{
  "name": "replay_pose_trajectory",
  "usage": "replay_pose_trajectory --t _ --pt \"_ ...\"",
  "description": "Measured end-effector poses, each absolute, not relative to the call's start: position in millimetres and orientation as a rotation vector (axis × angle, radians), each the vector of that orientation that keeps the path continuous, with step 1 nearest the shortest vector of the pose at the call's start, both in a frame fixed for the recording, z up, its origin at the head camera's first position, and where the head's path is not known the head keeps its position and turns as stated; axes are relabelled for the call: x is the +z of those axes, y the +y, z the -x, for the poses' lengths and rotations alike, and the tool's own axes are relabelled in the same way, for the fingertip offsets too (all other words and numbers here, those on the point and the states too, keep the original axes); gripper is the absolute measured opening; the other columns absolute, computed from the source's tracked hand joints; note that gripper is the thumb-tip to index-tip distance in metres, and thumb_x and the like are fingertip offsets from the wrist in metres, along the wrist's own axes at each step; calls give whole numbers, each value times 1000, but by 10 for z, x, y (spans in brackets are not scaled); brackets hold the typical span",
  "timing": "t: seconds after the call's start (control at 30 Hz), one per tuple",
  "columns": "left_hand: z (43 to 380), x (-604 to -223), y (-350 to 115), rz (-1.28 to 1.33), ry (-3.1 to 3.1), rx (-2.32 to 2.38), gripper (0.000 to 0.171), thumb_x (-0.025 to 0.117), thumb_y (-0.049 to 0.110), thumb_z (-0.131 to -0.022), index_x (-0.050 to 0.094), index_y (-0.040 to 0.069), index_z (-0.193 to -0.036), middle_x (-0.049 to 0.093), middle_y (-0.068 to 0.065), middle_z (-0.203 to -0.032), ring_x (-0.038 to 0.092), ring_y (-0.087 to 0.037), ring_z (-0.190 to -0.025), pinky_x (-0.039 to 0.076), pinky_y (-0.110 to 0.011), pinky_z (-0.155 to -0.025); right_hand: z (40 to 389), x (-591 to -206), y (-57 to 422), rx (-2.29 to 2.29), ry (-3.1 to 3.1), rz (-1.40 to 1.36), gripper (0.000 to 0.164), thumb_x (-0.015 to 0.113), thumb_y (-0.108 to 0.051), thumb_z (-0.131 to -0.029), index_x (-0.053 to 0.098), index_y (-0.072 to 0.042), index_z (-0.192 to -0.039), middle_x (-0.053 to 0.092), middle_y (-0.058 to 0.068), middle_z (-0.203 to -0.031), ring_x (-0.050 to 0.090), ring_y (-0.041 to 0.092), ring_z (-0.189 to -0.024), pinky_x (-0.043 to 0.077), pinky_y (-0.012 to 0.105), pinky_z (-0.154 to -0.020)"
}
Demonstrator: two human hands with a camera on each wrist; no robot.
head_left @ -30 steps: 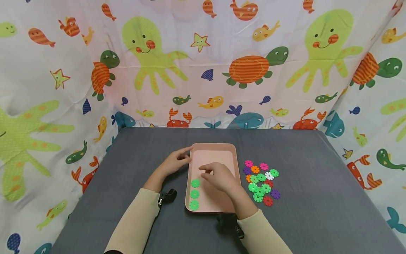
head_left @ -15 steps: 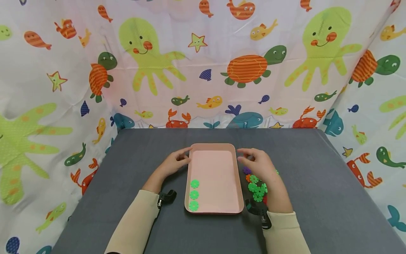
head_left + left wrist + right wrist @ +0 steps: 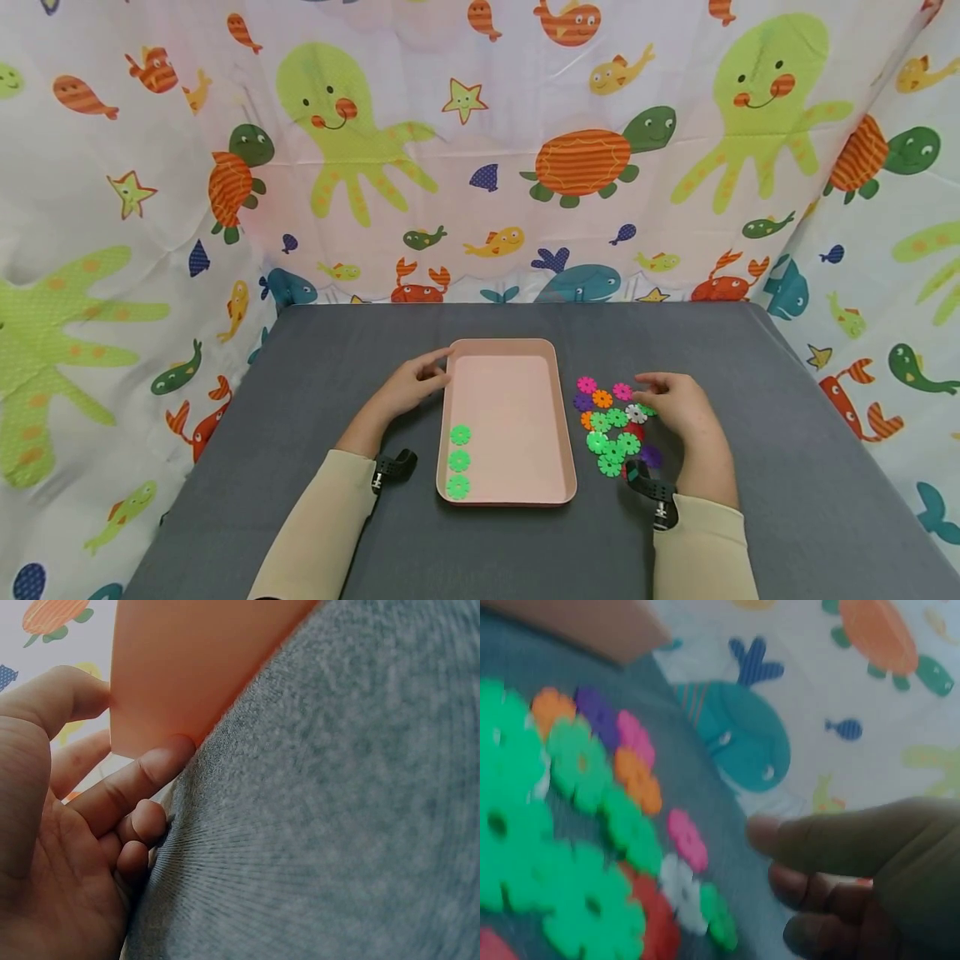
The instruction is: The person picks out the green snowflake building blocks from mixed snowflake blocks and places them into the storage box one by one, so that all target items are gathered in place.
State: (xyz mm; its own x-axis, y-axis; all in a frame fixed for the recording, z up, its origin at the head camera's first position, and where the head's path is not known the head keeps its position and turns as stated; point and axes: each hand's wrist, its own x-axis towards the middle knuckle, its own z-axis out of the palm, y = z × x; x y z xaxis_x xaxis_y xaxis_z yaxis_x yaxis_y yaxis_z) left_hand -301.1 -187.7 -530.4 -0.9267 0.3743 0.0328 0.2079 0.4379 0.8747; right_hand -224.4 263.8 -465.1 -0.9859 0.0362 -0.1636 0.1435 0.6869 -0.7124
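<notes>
On the left side of the pink tray (image 3: pixel 517 417) rests my left hand (image 3: pixel 405 387), its relaxed fingers touching the outer wall. The left wrist view shows the thumb and fingertips against that tray wall (image 3: pixel 180 667). Three green flower-shaped discs (image 3: pixel 459 460) lie in a column along the tray's lower left. My right hand (image 3: pixel 682 408) hovers at the far right of a loose pile of discs, fingers loosely bent with nothing between them. Nearest to it are a small green disc (image 3: pixel 718 916) and a white disc (image 3: pixel 684 894), partly hidden by the hand in the head view.
Right of the tray, the pile holds several green discs (image 3: pixel 611 450), plus pink (image 3: pixel 587 385), orange (image 3: pixel 602 399), purple (image 3: pixel 651 456) and red ones, some overlapping. A grey cloth (image 3: pixel 360 342) covers the table. A curtain (image 3: pixel 480 167) with printed sea animals hangs behind.
My right hand has moved from over the tray, past its right edge, to the pile's far right side. The left hand has stayed at the tray; the discs inside look unchanged.
</notes>
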Motion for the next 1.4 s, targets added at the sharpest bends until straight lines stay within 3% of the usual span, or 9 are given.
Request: replay_pose_trajectory --t 0.27,0.47,0.8,1.07,1.4 --pt "3001 -5310 -1867 -501 2513 1516 58 69 25 -100 50 17 -154 66 -6 -96 48 -21 -66 41 -36 -61 2206 -4782 2797 -1111 2713 -229 47 66 -4 -90 60 11 -134 49 4 -72 46 21 -64 36 37 -60" --pt "3007 -5288 -1875 -529 2507 1519 57 68 24 -101 50 16 -154 66 -6 -95 49 -21 -67 41 -35 -61 2212 -4800 2808 -1102 2712 -266 43 68 -7 -91 63 7 -131 50 8 -80 49 25 -76 37 37 -64" --pt "2998 -5269 -1876 -546 2513 1504 56 67 22 -101 50 17 -155 67 -4 -94 49 -19 -64 42 -33 -60 2242 -4855 2844 -1091 2730 -225 44 73 -12 -87 62 9 -124 49 10 -85 48 26 -77 37 38 -64" --pt "3008 -5287 -1880 -541 2511 1498 57 67 24 -101 49 17 -155 66 -4 -93 49 -19 -64 42 -33 -60 2250 -4642 2655 -1245 2752 -116 46 74 -16 -91 57 4 -128 58 18 -111 56 31 -98 47 40 -78" --pt "3012 -5286 -1875 -537 2513 1489 56 67 23 -102 49 17 -155 66 -4 -93 49 -18 -64 42 -31 -60 2257 -4271 2153 -1650 2612 102 45 73 -9 -92 57 4 -133 58 16 -110 50 18 -75 47 27 -61"
